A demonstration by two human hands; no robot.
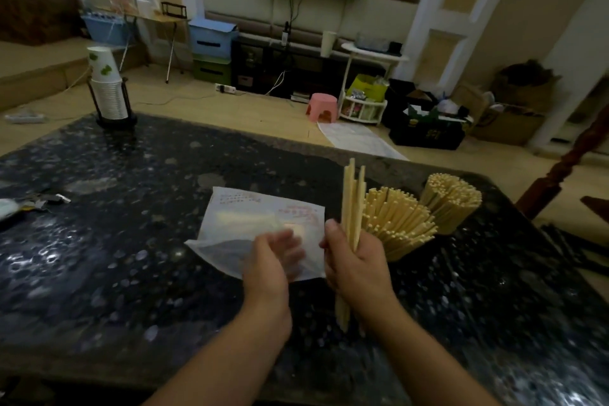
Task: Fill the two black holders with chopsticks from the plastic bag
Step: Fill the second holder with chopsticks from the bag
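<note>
Nearest me, my right hand [354,262] was curled round a small bundle of chopsticks [352,208], holding them almost upright, their lower ends sticking out below my wrist and their tops rising above my thumb. My left hand [270,262] was just beside it, over the near edge of the plastic bag [250,217]; it was blurred, so I could not tell whether its fingers pinched the bag or only hovered loosely bent above it. That bag lay flat and nearly spent on the dark speckled desk [115,224]. Just right of my right hand stood the nearer packed bunch of chopsticks [395,221], fanned and leaning, the black holder under it hidden. Behind it, farther right, stood a second full bunch [449,201]. At the far left corner of the desk a stack of paper cups [107,86] sat in a black wire stand.
</note>
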